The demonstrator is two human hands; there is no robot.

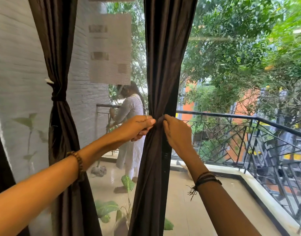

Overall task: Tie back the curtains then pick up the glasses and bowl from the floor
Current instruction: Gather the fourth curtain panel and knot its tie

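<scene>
Both sets of fingers closed, left hand (139,126) and right hand (176,132) pinching the tie band (159,120) round the gathered curtain (163,65) between them.

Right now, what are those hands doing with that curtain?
A person is tying back the middle dark curtain. The left hand and right hand each pinch the fabric band where the curtain is gathered. The left curtain is already tied. Outside, another person stands on the balcony. No glasses or bowl are in view.
</scene>
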